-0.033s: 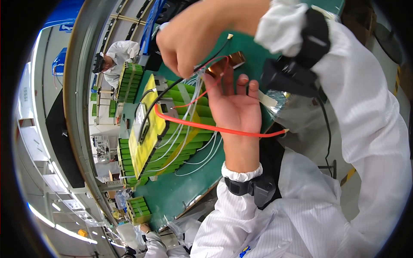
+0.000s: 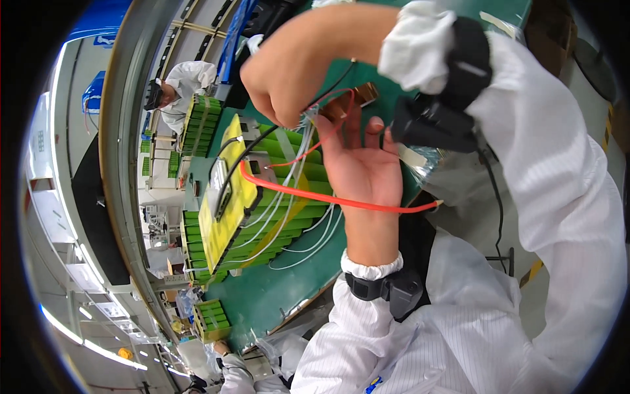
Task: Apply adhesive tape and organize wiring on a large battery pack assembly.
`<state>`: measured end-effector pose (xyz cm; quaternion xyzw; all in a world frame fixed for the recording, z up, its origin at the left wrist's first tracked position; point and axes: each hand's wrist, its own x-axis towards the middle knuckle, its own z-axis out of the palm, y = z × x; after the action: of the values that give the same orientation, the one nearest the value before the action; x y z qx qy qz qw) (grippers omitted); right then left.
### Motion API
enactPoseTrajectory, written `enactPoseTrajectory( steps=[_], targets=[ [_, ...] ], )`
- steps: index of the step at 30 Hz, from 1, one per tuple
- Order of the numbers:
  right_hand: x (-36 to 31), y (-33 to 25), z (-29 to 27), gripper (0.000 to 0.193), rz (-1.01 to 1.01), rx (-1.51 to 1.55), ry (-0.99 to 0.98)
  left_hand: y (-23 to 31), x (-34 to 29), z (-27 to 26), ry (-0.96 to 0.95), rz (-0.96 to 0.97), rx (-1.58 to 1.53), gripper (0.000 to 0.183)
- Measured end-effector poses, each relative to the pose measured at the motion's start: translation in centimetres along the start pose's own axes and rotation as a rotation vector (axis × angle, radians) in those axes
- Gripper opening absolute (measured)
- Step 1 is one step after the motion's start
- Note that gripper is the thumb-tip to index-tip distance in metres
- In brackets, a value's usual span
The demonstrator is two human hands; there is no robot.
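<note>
Where pinched by right hand (image 2: 282, 79), white wires (image 2: 306, 139), left hand (image 2: 365, 165) just beside, its hold unclear, green battery pack (image 2: 316, 172) below-left of grip.

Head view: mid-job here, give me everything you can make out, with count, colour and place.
Large pack: one, green, centre-left
Yellow panel: one, yellow, large pack's left end
Red cable: one, red, from yellow panel rightward
Thin wire: one, red, above red cable
Black cables: at least two, black, by yellow panel
White wires: several, white, along large pack
Brown item: count unclear, brown, upper centre
Table: one, green, beneath large pack
Small pack: one, green, lower left
Far packs: several, green, upper left
Co-worker: one, white clothing, upper left
Wrist devices: two, black, one per wrist
Left hand: one, bare, centre
Right hand: one, bare, upper centre
</note>
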<state>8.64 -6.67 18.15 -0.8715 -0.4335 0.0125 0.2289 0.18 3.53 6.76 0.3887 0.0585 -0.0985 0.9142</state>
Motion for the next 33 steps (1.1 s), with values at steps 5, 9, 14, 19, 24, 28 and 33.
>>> enactPoseTrajectory(
  steps=[5,9,14,19,24,28,33],
  targets=[
    [0.6,2.0,0.1,0.03,0.111,0.008,-0.029,-0.3,0.4,-0.8,-0.006,-0.037,-0.043,0.035],
    [-6.1,4.1,0.3,0.045,0.124,0.222,0.104,-0.6,0.0,-0.6,-0.03,-0.026,-0.095,0.029],
    [-7.9,2.7,3.0,0.054,0.208,0.122,0.152,-1.2,0.2,-0.2,-0.093,0.021,-0.09,0.041],
    [-7.9,4.0,4.3,0.027,0.167,0.082,0.262,-1.6,0.2,-0.1,-0.082,-0.005,-0.117,0.042],
    [-7.6,3.6,2.6,0.024,0.144,0.123,0.23,-1.5,-0.4,-0.2,-0.075,-0.074,-0.23,0.036],
    [-7.1,3.2,1.9,0.026,0.15,0.151,0.193,-1.1,-0.9,-0.8,-0.091,-0.057,-0.256,0.034],
    [-7.5,3.2,1.7,0.027,0.236,0.332,0.098,0.4,-4.7,-1.8,-0.142,-0.157,0.087,0.036]
  ],
)
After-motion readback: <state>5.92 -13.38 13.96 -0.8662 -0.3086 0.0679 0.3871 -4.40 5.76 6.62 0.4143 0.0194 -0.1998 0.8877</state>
